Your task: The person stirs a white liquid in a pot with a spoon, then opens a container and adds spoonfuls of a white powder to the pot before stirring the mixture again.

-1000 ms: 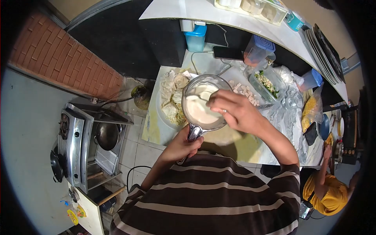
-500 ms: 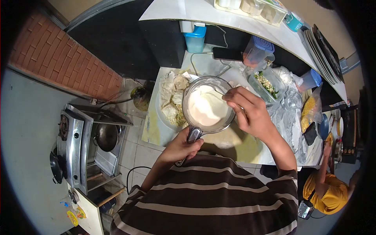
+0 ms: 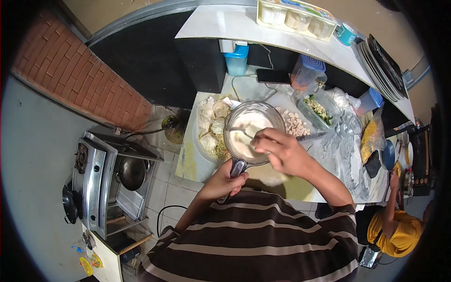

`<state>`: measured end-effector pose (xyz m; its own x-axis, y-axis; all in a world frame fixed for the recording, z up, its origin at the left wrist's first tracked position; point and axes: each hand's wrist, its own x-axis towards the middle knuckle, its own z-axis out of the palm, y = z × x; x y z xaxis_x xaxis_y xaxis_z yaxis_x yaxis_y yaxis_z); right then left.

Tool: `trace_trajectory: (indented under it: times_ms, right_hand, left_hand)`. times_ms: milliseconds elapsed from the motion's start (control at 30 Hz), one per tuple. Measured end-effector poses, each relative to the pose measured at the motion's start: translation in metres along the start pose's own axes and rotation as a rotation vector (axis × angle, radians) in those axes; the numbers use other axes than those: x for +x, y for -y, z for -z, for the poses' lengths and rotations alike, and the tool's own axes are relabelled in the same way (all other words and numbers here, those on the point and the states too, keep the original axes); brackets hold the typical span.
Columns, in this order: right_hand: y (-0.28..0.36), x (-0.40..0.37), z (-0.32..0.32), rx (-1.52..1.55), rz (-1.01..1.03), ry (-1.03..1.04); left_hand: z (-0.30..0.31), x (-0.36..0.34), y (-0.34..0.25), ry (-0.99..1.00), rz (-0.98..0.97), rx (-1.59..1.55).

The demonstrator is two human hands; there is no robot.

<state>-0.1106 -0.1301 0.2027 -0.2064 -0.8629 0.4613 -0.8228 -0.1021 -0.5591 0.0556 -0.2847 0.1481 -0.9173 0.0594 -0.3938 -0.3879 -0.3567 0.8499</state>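
Observation:
My left hand is wrapped round the dark handle of a clear-walled saucepan, held up over the counter. Inside the pan is a creamy white, thick liquid. My right hand is closed on the handle of a metal spoon, whose lower end dips into the liquid. Left of the pan, a large white plate carries pale wrapped pieces and shredded greenish food. Small pale cubes lie on a white board behind the pan, to the right.
A clear tub with chopped greens stands at the right, near crumpled plastic and a bag of yellow food. A raised shelf runs behind the counter. On the left is a gas stove. Another person in yellow is at the far right.
My right hand has moved left and down across the pan, bringing the spoon toward the middle of the liquid. The pale cubes now show more fully. My left hand keeps its hold.

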Motion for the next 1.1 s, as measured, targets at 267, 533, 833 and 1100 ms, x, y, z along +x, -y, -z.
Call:
trace_trajectory:
  times_ms: [267, 533, 833, 1100]
  right_hand:
    - [0.02, -0.006, 0.007, -0.006, 0.007, -0.036]
    - [0.024, -0.008, 0.008, -0.143, -0.143, -0.268]
    - [0.016, -0.008, -0.004, -0.119, -0.233, -0.363]
    - [-0.001, -0.002, -0.012, -0.011, -0.151, -0.227]
  left_hand:
    - [0.002, -0.008, -0.001, -0.002, -0.025, -0.044]
    - [-0.001, -0.015, 0.0, 0.027, 0.002, -0.047]
    - [-0.003, -0.015, 0.009, 0.011, 0.032, -0.02]
    - [0.0, -0.002, 0.011, 0.004, 0.017, -0.002]
